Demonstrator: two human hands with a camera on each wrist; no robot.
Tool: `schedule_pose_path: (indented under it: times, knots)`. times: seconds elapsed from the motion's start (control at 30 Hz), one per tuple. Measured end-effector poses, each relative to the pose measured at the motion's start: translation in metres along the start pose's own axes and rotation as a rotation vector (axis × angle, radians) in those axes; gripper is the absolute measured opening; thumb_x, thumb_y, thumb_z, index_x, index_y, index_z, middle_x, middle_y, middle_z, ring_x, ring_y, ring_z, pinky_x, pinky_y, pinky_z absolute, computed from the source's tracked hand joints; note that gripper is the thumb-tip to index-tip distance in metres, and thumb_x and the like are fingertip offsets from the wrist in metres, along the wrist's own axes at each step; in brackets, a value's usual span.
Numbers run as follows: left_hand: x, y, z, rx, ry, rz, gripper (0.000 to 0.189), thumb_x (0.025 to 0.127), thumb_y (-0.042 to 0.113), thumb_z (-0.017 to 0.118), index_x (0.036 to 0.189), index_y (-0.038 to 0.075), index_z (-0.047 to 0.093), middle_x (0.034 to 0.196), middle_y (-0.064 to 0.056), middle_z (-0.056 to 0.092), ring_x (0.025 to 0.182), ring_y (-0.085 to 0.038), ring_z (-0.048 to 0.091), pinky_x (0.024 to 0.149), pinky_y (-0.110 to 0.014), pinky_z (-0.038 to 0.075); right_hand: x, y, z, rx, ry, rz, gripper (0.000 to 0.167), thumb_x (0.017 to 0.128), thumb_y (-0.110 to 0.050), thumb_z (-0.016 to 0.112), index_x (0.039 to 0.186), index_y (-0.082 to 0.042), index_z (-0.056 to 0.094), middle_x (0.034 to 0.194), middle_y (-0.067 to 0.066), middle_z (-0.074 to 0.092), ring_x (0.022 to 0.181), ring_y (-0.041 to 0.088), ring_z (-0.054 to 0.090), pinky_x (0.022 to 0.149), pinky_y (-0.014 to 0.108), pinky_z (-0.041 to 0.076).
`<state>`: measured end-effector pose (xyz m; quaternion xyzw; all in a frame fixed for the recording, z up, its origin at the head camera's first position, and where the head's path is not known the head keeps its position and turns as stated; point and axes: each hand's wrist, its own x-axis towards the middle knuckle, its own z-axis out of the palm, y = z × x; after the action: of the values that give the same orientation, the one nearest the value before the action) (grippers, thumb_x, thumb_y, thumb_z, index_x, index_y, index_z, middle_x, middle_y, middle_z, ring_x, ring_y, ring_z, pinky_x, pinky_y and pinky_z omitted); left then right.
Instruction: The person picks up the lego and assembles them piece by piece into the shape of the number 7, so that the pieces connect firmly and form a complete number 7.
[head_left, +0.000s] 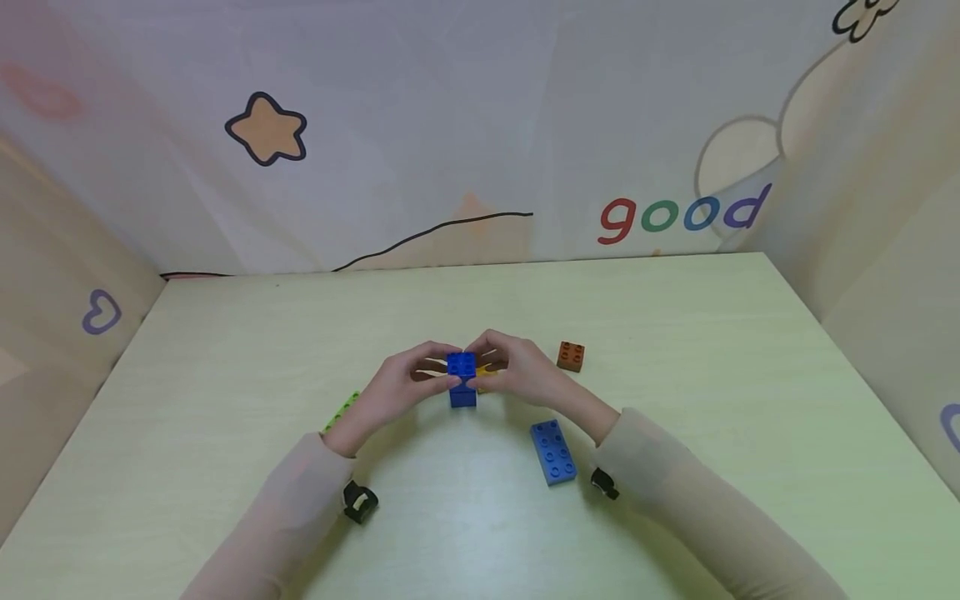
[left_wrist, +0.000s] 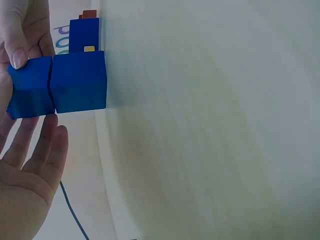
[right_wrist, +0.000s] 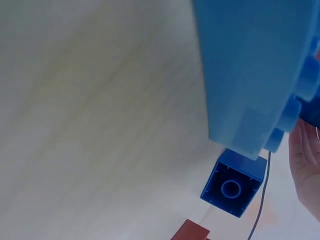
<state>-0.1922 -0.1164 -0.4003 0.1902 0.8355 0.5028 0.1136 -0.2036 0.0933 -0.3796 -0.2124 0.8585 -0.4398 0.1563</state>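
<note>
My left hand (head_left: 397, 385) and right hand (head_left: 521, 371) meet at two dark blue toy bricks, one above the other. Thumbs and fingertips of both pinch the upper blue brick (head_left: 461, 363), whose studs face up. Below it stands the lower blue brick (head_left: 462, 400). In the left wrist view a thin dark seam runs between the upper brick (left_wrist: 30, 87) and lower brick (left_wrist: 80, 82). The right thumb (left_wrist: 19, 56) lies on the upper brick's side there. A yellow piece (head_left: 486, 381) sits behind the right hand, mostly hidden by its fingers.
A lighter blue brick (head_left: 553, 452) lies near the right forearm. Further back is a brown brick (head_left: 571, 356). A green brick (head_left: 341, 411) is partly covered by the left wrist. Another dark blue brick (right_wrist: 235, 182) shows its hollow underside in the right wrist view.
</note>
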Motion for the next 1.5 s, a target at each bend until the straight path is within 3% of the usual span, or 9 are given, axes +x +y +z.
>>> schedule_pose_path:
  times: [0.2, 0.47, 0.87, 1.07, 1.27, 1.5]
  knots:
    - [0.001, 0.003, 0.0, -0.012, -0.006, -0.004, 0.038, 0.091, 0.021, 0.065, 0.127, 0.011, 0.058, 0.127, -0.011, 0.062, 0.115, -0.029, 0.061, 0.097, -0.041, 0.052, -0.001, 0.001, -0.002, -0.023, -0.004, -0.013, 0.035, 0.087, -0.014, 0.069, 0.12, -0.007, 0.056, 0.124, 0.013, 0.063, 0.117, 0.03, 0.061, 0.099, 0.038, 0.052]
    - [0.002, 0.009, 0.0, -0.081, -0.003, -0.117, 0.033, 0.091, 0.025, 0.065, 0.121, 0.014, 0.061, 0.122, -0.008, 0.062, 0.115, -0.026, 0.058, 0.098, -0.044, 0.048, 0.001, 0.004, 0.001, 0.025, -0.018, -0.017, 0.035, 0.088, -0.013, 0.069, 0.12, -0.006, 0.056, 0.125, 0.013, 0.062, 0.118, 0.031, 0.06, 0.098, 0.037, 0.052]
    - [0.001, 0.012, 0.001, -0.108, 0.004, -0.121, 0.028, 0.09, 0.022, 0.064, 0.116, 0.011, 0.061, 0.117, -0.008, 0.062, 0.111, -0.023, 0.056, 0.099, -0.044, 0.046, 0.001, 0.002, 0.001, 0.009, -0.038, -0.023, 0.037, 0.089, -0.015, 0.068, 0.122, -0.006, 0.054, 0.127, 0.014, 0.061, 0.119, 0.031, 0.06, 0.098, 0.038, 0.052]
    - [0.003, 0.012, 0.002, -0.108, 0.003, -0.152, 0.029, 0.09, 0.022, 0.064, 0.117, 0.012, 0.06, 0.119, -0.008, 0.062, 0.113, -0.024, 0.055, 0.099, -0.044, 0.046, -0.002, 0.004, -0.011, -0.021, -0.067, -0.023, 0.046, 0.089, -0.014, 0.067, 0.131, -0.006, 0.051, 0.132, 0.015, 0.059, 0.122, 0.031, 0.057, 0.101, 0.041, 0.051]
    - [0.004, 0.013, 0.001, -0.084, 0.001, -0.198, 0.032, 0.09, 0.026, 0.064, 0.12, 0.016, 0.06, 0.125, -0.005, 0.06, 0.118, -0.025, 0.054, 0.1, -0.046, 0.044, -0.005, 0.013, -0.031, -0.071, 0.008, 0.001, 0.046, 0.089, -0.008, 0.064, 0.132, -0.002, 0.05, 0.13, 0.019, 0.059, 0.12, 0.034, 0.058, 0.1, 0.044, 0.051]
    - [0.004, 0.012, 0.002, -0.074, -0.008, -0.184, 0.033, 0.09, 0.027, 0.064, 0.121, 0.016, 0.06, 0.127, -0.004, 0.06, 0.119, -0.024, 0.054, 0.1, -0.047, 0.043, -0.009, 0.03, -0.043, -0.121, 0.041, 0.083, 0.041, 0.09, -0.009, 0.063, 0.129, -0.001, 0.053, 0.13, 0.018, 0.058, 0.122, 0.033, 0.055, 0.105, 0.046, 0.046]
